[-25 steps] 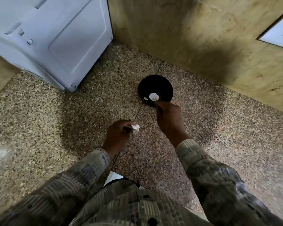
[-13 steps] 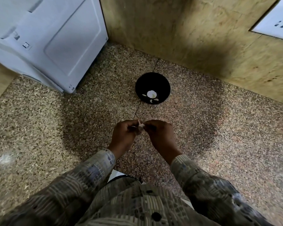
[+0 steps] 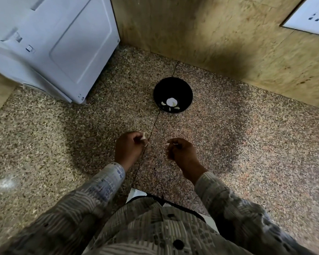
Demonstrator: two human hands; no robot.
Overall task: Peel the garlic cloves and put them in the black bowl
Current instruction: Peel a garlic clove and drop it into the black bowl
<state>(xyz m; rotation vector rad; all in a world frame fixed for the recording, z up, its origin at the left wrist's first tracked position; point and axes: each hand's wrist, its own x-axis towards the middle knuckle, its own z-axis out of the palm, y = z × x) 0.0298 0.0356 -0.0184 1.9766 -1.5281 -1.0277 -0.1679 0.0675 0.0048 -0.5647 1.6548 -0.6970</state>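
Holding both hands low over the counter, apart from each other, knuckles toward the camera.

Left hand (image 3: 129, 148): fingers curled into a loose fist, wrist bent slightly inward. A garlic clove (image 3: 144, 136) is pinched at the fingertips; only a small pale tip of it sticks out on the far right side of the grip. Whether skin is on it cannot be told.

Right hand (image 3: 181, 153): fingers curled, thumb and forefinger closed on a pale sliver (image 3: 171, 144), thin and papery-looking, poking out to the left of the grip toward the other hand. Too small to tell if it is skin or clove.

Black bowl (image 3: 166, 87): round, smooth, glossy dark wall. It sits on the counter well beyond both grips, slightly nearer the line of the right one. On its floor lie several peeled cloves (image 3: 170, 102), white and smooth, one rounded lump with smaller curved pieces beside it.

Counter (image 3: 247, 135): polished speckled stone, brown and tan grain, with a thin dark seam (image 3: 155, 122) running from the bowl's near rim down between the two hands.

Sleeves (image 3: 99, 186): woven cloth, grey and beige stripe print.

Far left of the grips, a white appliance (image 3: 63, 43), smooth panelled plastic. Behind the bowl, a mottled tan wall (image 3: 210, 34) with a white socket plate (image 3: 313, 15) at far right.
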